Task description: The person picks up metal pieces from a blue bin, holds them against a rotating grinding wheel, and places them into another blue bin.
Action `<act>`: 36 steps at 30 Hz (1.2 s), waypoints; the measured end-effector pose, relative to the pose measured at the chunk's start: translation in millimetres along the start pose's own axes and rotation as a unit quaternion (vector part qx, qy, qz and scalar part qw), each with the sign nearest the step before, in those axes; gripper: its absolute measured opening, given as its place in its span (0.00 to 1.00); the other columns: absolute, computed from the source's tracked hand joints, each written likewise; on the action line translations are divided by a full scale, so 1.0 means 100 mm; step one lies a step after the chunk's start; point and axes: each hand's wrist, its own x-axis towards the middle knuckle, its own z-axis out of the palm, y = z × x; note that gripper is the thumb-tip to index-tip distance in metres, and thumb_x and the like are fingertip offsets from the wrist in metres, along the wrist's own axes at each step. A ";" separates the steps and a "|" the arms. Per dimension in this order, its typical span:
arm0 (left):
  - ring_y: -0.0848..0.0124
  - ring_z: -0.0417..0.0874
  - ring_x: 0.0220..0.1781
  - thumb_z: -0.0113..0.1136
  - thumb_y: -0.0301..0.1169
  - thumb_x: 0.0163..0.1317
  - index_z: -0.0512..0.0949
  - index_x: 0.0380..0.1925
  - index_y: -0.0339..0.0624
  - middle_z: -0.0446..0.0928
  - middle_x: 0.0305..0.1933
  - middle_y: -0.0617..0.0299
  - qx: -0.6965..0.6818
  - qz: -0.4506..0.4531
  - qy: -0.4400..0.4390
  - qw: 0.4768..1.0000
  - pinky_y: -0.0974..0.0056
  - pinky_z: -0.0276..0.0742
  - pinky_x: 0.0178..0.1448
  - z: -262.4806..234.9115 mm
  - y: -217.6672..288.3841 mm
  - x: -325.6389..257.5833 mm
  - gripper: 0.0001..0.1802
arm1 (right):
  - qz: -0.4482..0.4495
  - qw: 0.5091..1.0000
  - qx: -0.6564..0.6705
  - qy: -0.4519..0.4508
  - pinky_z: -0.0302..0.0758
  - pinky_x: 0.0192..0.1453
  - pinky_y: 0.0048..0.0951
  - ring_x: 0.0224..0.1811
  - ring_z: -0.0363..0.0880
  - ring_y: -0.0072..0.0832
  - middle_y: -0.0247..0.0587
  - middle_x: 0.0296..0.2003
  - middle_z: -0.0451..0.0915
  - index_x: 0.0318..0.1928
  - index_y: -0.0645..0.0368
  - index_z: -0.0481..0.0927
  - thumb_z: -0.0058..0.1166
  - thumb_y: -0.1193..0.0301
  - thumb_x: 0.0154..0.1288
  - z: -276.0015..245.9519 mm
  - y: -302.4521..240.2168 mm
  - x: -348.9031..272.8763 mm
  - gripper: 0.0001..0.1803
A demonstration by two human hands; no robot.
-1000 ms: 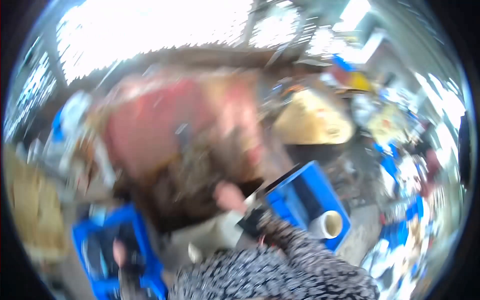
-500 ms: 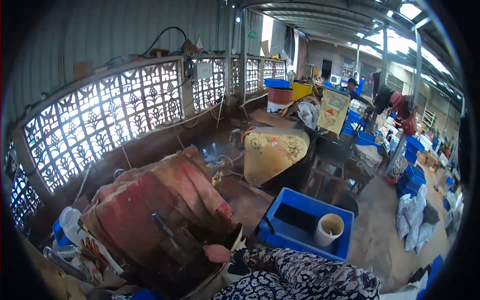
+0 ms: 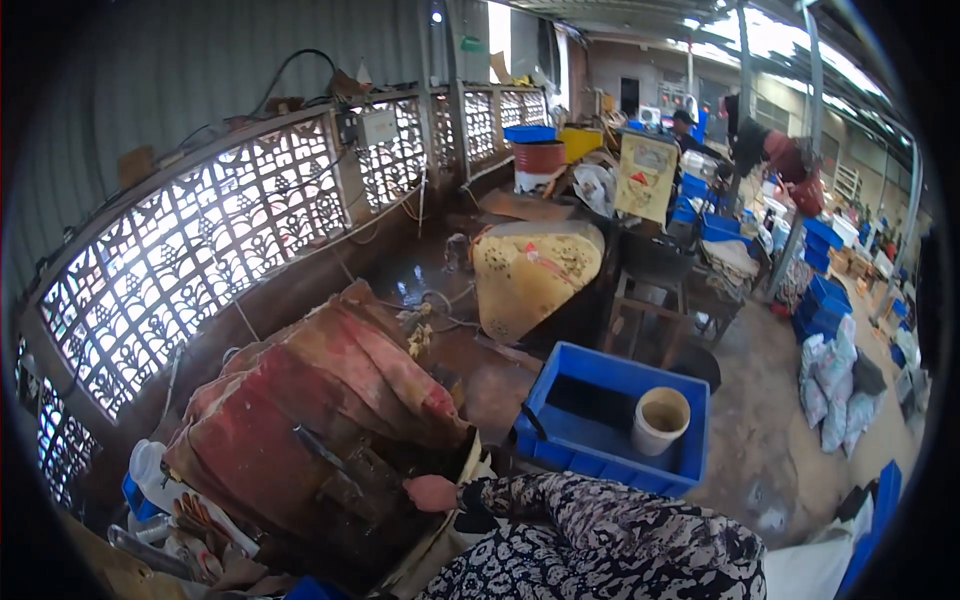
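One hand (image 3: pixel 432 492) reaching into dark machine (image 3: pixel 350 480) under red cloth (image 3: pixel 300 400); finger state indiscernible; work evidently unfinished.

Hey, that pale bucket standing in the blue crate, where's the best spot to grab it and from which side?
Probably take the pale bucket by its open rim, coming straight down from above. It stands upright against the far right wall of the blue crate, so its sides are partly boxed in while the round mouth is free for fingers to hook over.
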 end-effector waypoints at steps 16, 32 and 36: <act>0.79 0.64 0.24 0.51 0.28 0.68 0.67 0.59 0.49 0.70 0.31 0.67 -0.581 -0.111 -0.304 0.747 0.74 0.61 0.25 -0.59 2.59 0.18 0.19 | 0.106 0.978 0.079 0.164 0.75 0.44 0.49 0.39 0.78 0.54 0.58 0.32 0.78 0.34 0.64 0.75 0.52 0.61 0.59 -0.60 -0.15 0.69 0.16; 0.77 0.70 0.29 0.55 0.29 0.66 0.77 0.47 0.41 0.75 0.32 0.67 -0.464 0.076 -0.346 0.812 0.73 0.67 0.33 0.54 2.36 0.29 0.11 | 0.072 0.960 0.132 0.238 0.72 0.45 0.52 0.43 0.77 0.54 0.57 0.37 0.78 0.41 0.64 0.69 0.56 0.65 0.58 -1.37 -1.07 1.32 0.18; 0.82 0.63 0.18 0.43 0.20 0.61 0.75 0.32 0.37 0.68 0.28 0.67 -0.393 0.148 -0.264 0.868 0.75 0.57 0.19 0.76 2.26 0.24 0.09 | 0.081 0.961 0.130 0.229 0.72 0.45 0.52 0.43 0.77 0.54 0.58 0.36 0.78 0.41 0.64 0.69 0.56 0.65 0.58 -1.38 -1.09 1.20 0.17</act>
